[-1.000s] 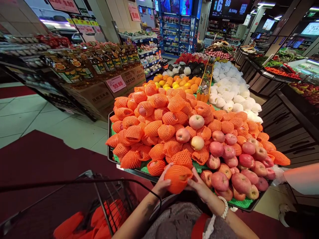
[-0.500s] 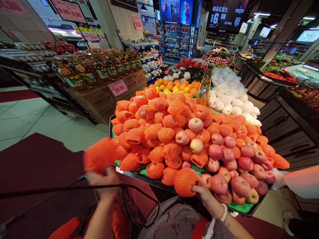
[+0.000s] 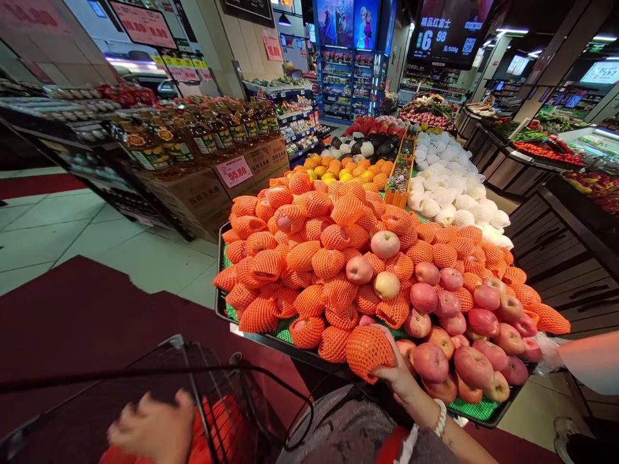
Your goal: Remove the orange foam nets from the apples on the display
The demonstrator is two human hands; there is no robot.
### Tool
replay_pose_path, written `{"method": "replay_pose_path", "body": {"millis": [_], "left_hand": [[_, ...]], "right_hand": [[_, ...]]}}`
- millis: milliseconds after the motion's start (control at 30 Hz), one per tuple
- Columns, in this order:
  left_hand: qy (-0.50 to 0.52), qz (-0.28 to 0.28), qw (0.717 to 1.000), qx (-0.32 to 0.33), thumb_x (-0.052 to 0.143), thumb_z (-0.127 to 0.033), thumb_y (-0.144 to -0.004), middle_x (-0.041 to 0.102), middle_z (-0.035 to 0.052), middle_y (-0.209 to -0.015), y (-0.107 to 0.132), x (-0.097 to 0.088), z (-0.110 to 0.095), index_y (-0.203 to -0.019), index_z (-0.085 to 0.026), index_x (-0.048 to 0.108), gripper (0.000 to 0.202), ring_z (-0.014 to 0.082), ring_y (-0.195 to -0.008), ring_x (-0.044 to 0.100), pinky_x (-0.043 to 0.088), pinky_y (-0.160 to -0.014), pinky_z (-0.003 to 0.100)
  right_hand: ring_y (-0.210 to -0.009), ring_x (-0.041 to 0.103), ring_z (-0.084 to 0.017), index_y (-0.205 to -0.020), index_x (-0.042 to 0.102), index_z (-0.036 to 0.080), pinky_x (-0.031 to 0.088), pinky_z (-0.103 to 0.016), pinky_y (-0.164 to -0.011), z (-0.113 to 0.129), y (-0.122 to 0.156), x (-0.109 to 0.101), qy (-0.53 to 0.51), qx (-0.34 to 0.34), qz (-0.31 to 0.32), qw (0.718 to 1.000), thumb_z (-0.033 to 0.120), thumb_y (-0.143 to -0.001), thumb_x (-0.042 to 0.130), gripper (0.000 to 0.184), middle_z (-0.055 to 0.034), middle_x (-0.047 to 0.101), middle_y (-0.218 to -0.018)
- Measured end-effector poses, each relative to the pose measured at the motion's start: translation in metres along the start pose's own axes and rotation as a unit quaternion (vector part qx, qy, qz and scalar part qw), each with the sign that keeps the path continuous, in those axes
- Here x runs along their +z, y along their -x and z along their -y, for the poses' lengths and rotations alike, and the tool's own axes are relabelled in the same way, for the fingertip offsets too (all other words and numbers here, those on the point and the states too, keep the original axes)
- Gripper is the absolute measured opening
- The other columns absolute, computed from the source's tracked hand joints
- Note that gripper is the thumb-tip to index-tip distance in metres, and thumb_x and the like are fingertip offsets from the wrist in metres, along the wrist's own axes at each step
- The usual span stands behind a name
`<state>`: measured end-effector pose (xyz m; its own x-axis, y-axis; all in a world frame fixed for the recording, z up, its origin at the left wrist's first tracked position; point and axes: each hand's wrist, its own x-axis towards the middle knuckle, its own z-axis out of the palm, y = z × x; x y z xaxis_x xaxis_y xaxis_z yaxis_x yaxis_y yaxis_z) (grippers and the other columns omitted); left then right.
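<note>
My right hand grips an apple in an orange foam net at the near edge of the display tray. The tray carries a heap of net-wrapped apples and bare pink apples. My left hand is low over the black wire basket, blurred by motion, so I cannot make out its fingers. Orange nets lie inside the basket.
Another person's arm reaches in at the right. Behind the tray lie oranges and white-netted fruit. Bottles on cartons stand at the left, dark wooden counters at the right. Tiled floor and a dark red mat lie left.
My left hand has dropped from beside the tray, where it held an orange net, down to the basket. My right hand stays on the netted apple at the tray's edge.
</note>
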<state>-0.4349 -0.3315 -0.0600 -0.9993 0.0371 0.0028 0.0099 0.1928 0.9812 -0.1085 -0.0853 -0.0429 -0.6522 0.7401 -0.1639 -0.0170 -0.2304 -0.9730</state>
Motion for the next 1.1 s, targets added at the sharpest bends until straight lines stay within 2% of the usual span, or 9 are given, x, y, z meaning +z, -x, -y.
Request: {"method": "replay_pose_path", "body": {"millis": [100,167,300,367,433,633,833,967,1100], "left_hand": [[-0.057,0.004,0.988,0.142,0.082,-0.035,-0.076,0.06,0.0043,-0.122,-0.001,0.045,-0.007,-0.093,-0.022,0.064,0.028,0.0369,-0.143,0.038,0.049,-0.106,0.047],[-0.03,0.181,0.969,0.165,0.075,-0.043,-0.085,0.063,0.0069,-0.113,0.02,0.082,-0.021,-0.104,-0.024,0.066,0.028,0.0332,-0.125,0.052,0.052,-0.101,0.045],[0.013,0.643,0.763,0.07,0.069,-0.065,-0.09,0.068,0.0122,-0.128,0.095,0.147,-0.051,-0.134,-0.021,0.063,0.063,0.0304,-0.113,0.066,0.056,-0.1,0.047],[0.075,0.728,0.681,0.009,0.082,-0.068,-0.078,0.054,0.016,-0.152,0.13,0.168,-0.056,-0.151,-0.02,0.046,0.095,0.0353,-0.138,0.054,0.043,-0.119,0.053],[0.128,0.727,0.674,-0.028,0.091,-0.065,-0.068,0.042,0.0188,-0.161,0.153,0.18,-0.057,-0.156,-0.02,0.035,0.113,0.0379,-0.149,0.042,0.032,-0.126,0.055],[0.134,0.601,0.787,0.029,0.094,-0.055,-0.062,0.048,0.0184,-0.15,0.156,0.195,-0.065,-0.147,-0.022,0.032,0.11,0.0369,-0.139,0.053,0.037,-0.124,0.056],[0.131,0.496,0.841,0.171,0.097,-0.049,-0.062,0.044,0.0165,-0.15,0.143,0.188,-0.075,-0.146,-0.024,0.035,0.107,0.0368,-0.139,0.051,0.038,-0.123,0.059],[0.137,0.534,0.792,0.263,0.092,-0.046,-0.074,0.047,0.017,-0.15,0.145,0.18,-0.071,-0.153,-0.028,0.034,0.099,0.0366,-0.139,0.054,0.046,-0.118,0.058],[0.092,0.595,0.681,0.417,0.085,-0.023,-0.084,0.043,0.0172,-0.16,0.143,0.18,-0.075,-0.158,-0.034,0.038,0.088,0.036,-0.147,0.048,0.046,-0.12,0.056]], "right_hand": [[-0.137,0.059,-0.034,-0.145,0.05,0.027,0.045,-0.052,-0.118,-0.001,0.0,-0.003,0.05,-0.049,-0.017,0.997,0.051,-0.065,0.091,0.093,-0.0124,0.063,-0.142],[-0.138,0.057,-0.035,-0.144,0.048,0.026,0.042,-0.052,-0.121,0.001,0.001,-0.002,0.109,-0.107,-0.032,0.988,0.052,-0.064,0.093,0.095,-0.0139,0.059,-0.146],[-0.138,0.055,-0.032,-0.144,0.048,0.03,0.043,-0.051,-0.12,0.007,0.01,0.005,0.252,-0.244,-0.078,0.933,0.041,-0.076,0.09,0.08,-0.0126,0.053,-0.148],[-0.138,0.055,-0.03,-0.145,0.049,0.032,0.047,-0.049,-0.117,0.01,0.015,0.006,0.312,-0.295,-0.093,0.898,0.036,-0.084,0.084,0.071,-0.0119,0.051,-0.149],[-0.138,0.054,-0.03,-0.147,0.048,0.031,0.049,-0.05,-0.115,0.013,0.017,0.005,0.361,-0.329,-0.106,0.866,0.03,-0.089,0.077,0.065,-0.012,0.05,-0.151],[-0.135,0.057,-0.024,-0.141,0.056,0.032,0.049,-0.046,-0.115,0.031,0.02,0.003,0.434,-0.407,-0.095,0.798,0.002,-0.088,0.053,0.06,-0.0058,0.063,-0.139],[-0.114,0.071,-0.024,-0.136,0.055,0.027,0.06,-0.036,-0.097,0.036,0.024,0.001,0.356,-0.312,-0.09,0.876,0.026,-0.095,0.064,0.043,-0.0078,0.073,-0.123],[-0.108,0.074,-0.029,-0.143,0.052,0.021,0.062,-0.04,-0.086,0.027,0.023,-0.007,0.324,-0.156,-0.11,0.926,0.055,-0.096,0.063,0.059,-0.015,0.072,-0.13],[-0.125,0.066,-0.042,-0.15,0.048,0.016,0.055,-0.057,-0.103,0.021,0.019,-0.014,0.316,-0.08,-0.127,0.937,0.074,-0.06,0.089,0.114,-0.0235,0.064,-0.141]]}}
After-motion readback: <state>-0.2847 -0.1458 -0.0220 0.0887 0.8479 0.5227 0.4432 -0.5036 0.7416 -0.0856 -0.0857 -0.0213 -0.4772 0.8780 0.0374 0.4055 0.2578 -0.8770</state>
